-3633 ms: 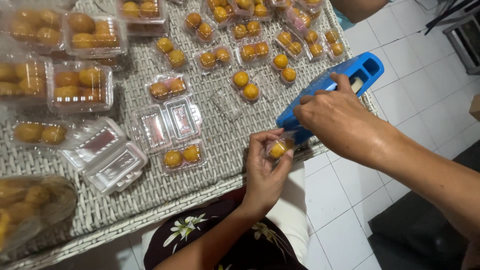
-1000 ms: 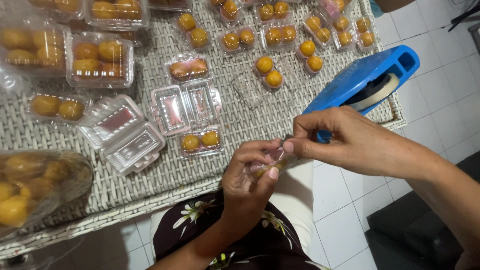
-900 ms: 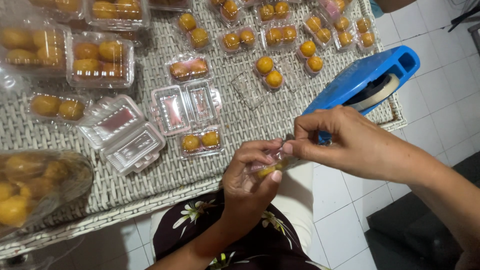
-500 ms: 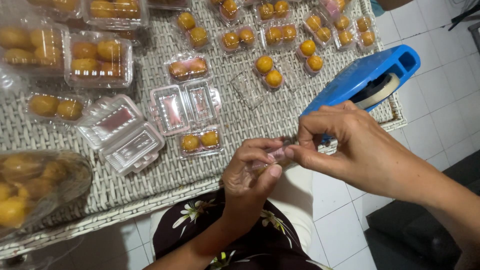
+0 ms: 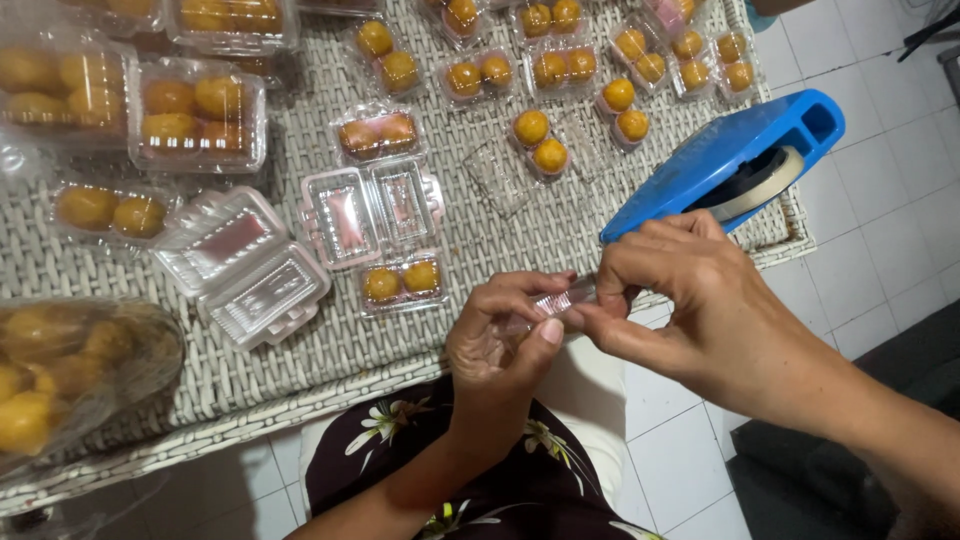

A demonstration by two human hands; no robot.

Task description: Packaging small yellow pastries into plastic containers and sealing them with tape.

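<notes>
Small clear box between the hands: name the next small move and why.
Probably press the tape flat along the small clear box. The right hand pinches at its edge, the left hand cradles it, and the blue tape dispenser lies just beyond.

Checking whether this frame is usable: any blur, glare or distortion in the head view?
Head view: even light and mostly sharp; the hands, left hand and right hand, look slightly soft; glare glints on the empty clear boxes; the wicker table edge bows from the wide lens.
</notes>
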